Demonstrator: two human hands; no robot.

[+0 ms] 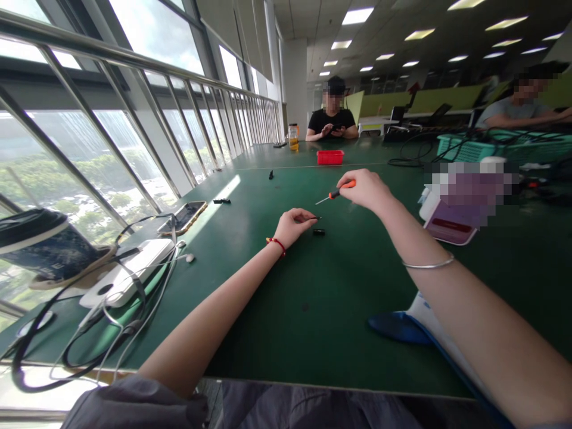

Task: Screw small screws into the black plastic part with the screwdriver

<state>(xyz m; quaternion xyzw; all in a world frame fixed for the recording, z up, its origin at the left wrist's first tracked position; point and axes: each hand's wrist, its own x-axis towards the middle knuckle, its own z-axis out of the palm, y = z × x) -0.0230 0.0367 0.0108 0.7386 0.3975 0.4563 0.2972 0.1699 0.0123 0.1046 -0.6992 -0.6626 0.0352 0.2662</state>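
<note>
**Green table (268, 310) with a screwdriver (335, 193) held near a pinched small dark piece (317, 218)**

Most of the middle and lower frame is occupied by the table. At the upper right, a teal basket (451, 146) is overlaid by dark cables (476, 136); what else is held in it cannot be told. At the left edge, the contents of a cup (49, 250) are hidden by its dark lid.

Right of centre, the screwdriver is grasped by its orange-and-black handle in the right hand (366, 187), the blade being directed down and to the left. At centre, the small dark piece is pinched between the fingertips of the left hand (292, 227); the blade tip is set just above it, apart. The step in hand is judged to be the positioning of tool against piece; a steady pinch and careful alignment of the blade would be called for next.

At upper centre, a red tray (330, 158) is seen from too low an angle for its contents to be shown. To its left, amber colour is visible in an orange-lidded jar (293, 142).

Just below the left fingertips, a black part (319, 232) is seen lying on the table.
</note>
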